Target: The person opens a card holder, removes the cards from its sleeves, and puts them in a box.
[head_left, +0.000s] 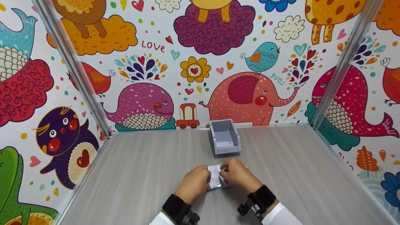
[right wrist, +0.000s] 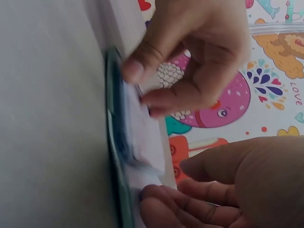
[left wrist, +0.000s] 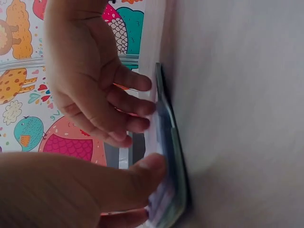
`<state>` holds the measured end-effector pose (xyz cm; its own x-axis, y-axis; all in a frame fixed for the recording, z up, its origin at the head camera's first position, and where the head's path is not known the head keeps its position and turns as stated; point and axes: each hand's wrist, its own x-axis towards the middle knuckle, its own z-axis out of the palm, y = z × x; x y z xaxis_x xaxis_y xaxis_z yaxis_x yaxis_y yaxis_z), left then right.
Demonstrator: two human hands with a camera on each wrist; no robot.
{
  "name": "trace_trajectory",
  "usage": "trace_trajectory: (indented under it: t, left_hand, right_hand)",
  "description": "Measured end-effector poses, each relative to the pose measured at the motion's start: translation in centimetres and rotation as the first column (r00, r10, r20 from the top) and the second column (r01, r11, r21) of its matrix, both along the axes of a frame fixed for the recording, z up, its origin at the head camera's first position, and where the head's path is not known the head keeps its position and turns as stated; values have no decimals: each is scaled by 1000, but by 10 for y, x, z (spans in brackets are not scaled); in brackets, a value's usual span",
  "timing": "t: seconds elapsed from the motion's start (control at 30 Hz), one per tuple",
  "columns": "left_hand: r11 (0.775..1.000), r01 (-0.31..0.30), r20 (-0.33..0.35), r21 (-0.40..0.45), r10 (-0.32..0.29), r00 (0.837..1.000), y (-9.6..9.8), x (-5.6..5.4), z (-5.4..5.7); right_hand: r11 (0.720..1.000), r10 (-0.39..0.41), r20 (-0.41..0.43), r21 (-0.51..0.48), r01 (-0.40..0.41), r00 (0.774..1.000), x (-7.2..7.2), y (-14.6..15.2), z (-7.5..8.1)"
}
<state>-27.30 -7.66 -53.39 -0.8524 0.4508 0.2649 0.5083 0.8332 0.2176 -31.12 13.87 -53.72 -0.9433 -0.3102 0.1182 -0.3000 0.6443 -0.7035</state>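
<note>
A flat, dark-green-edged holder (head_left: 216, 184) with clear shiny plastic lies on the table between both hands. White paper (right wrist: 149, 135) with faint print shows on its upper face in the right wrist view. My left hand (head_left: 194, 183) holds the holder's left end, its thumb (right wrist: 135, 70) on the plastic and its bent forefinger at the paper's edge. Over the right part is my right hand (head_left: 238, 175), fingers loosely bent. Its fingertips (right wrist: 156, 209) touch the paper, while the thumb stands apart from them. The right end of the holder is mostly hidden in the head view.
Behind the hands, a grey open-fronted bin (head_left: 225, 137) stands near the back wall, with a white paper (head_left: 225, 144) at its front. Cartoon-printed walls (head_left: 193, 87) enclose the wood-grain table (head_left: 140, 175) at the back and both sides.
</note>
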Motion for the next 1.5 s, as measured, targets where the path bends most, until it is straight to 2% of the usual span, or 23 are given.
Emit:
trace_trajectory:
  t: [0.2, 0.37, 0.6, 0.8, 1.03, 1.13, 1.5]
  left_hand:
    - [1000, 10, -22, -14, -10, 1000, 2, -1, -1]
    - [1000, 16, -40, -14, -17, 999, 2, 0, -2]
    - [999, 31, -80, -23, -33, 996, 3, 1, -3]
    - [999, 31, -72, -16, -32, 997, 3, 0, -4]
    - [1000, 4, -50, 1, -4, 999, 4, 2, -4]
    - [1000, -12, -32, 5, 12, 999, 5, 1, -5]
    - [999, -34, -13, 4, 34, 999, 6, -1, -5]
  right_hand:
    - [991, 6, 152, -133, 15, 988, 0, -4, -7]
    - [980, -6, 224, -193, 50, 974, 0, -3, -9]
    - [976, -7, 215, -211, 53, 977, -1, -3, -9]
    - [973, -12, 207, -222, 59, 978, -3, -3, -8]
    - [984, -58, 154, -157, 83, 986, -3, -6, -10]
    - [984, -58, 148, -160, 82, 987, -3, -6, -10]
    - [978, -49, 216, -187, 91, 975, -4, 0, -8]
